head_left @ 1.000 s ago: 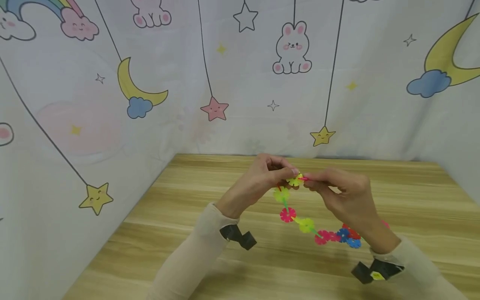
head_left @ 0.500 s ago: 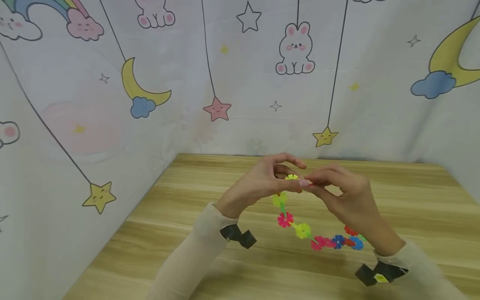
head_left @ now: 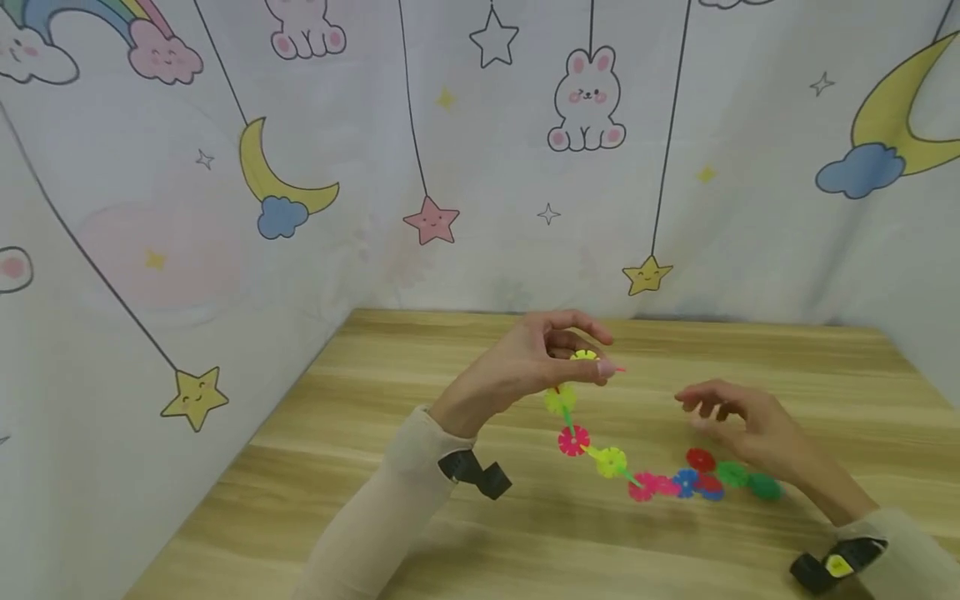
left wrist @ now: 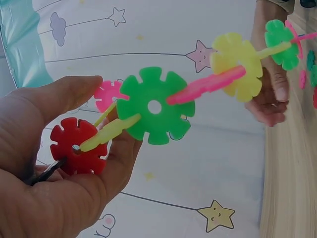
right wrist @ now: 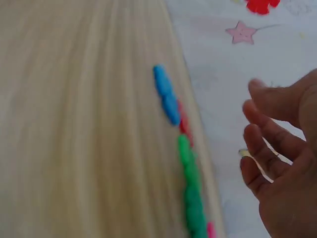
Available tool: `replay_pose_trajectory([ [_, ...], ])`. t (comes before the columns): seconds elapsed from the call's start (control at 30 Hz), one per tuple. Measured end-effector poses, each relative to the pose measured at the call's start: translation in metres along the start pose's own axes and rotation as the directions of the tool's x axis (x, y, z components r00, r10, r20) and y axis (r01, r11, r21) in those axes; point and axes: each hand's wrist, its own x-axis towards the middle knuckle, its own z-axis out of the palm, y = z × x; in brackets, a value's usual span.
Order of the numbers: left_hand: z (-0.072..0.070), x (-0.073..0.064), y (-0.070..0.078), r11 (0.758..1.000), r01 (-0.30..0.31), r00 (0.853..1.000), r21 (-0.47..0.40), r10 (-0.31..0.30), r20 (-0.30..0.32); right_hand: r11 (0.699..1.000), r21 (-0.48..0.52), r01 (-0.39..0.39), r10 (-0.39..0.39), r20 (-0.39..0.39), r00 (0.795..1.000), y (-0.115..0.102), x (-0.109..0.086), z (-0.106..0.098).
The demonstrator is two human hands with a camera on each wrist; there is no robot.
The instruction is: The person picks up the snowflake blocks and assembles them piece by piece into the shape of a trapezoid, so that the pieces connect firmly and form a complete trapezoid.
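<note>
My left hand (head_left: 517, 362) is raised above the table and holds one end of a chain of slotted plastic snowflake discs. A pink disc (left wrist: 108, 95) is between its fingers in the left wrist view, beside a red disc (left wrist: 94, 161) and a green disc (left wrist: 148, 124) linked by a yellow disc seen edge-on. From there the chain hangs down to the right through a yellow disc (head_left: 559, 402) and a reddish-pink disc (head_left: 573, 441). My right hand (head_left: 757, 429) holds nothing, fingers loosely bent, near the loose discs on the table.
Below the right hand lie a red disc (head_left: 701, 459), a green disc (head_left: 732, 475) and a dark green disc (head_left: 766, 487). A blue disc (head_left: 686, 482) lies left of them. A printed cloth (head_left: 480, 167) stands behind the wooden table (head_left: 315, 467).
My right hand has let go near the left fingertips and moved right and down toward the loose discs. The left hand keeps holding the chain, its index finger now lifted.
</note>
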Motion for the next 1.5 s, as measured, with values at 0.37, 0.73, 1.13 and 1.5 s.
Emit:
replay_pose_trajectory([
  [0.37,0.000,0.000,0.002,1.000,0.002,1.000,0.006,-0.002,0.000,0.989,0.142,0.047,-0.086,0.287,0.954,0.033,-0.015,0.008],
  [0.73,-0.004,-0.002,0.003,1.000,0.006,1.000,0.006,-0.006,-0.005,0.992,0.088,0.093,-0.119,0.380,0.917,0.036,-0.014,-0.003],
  [1.13,-0.003,0.000,0.001,1.000,-0.009,1.000,0.004,0.008,0.009,0.982,0.157,-0.102,0.075,0.170,0.983,0.008,-0.005,-0.007],
  [1.5,-0.004,0.002,-0.003,0.998,-0.054,0.998,0.037,0.053,0.029,0.947,0.265,-0.181,0.193,-0.018,0.981,-0.066,0.023,-0.018],
])
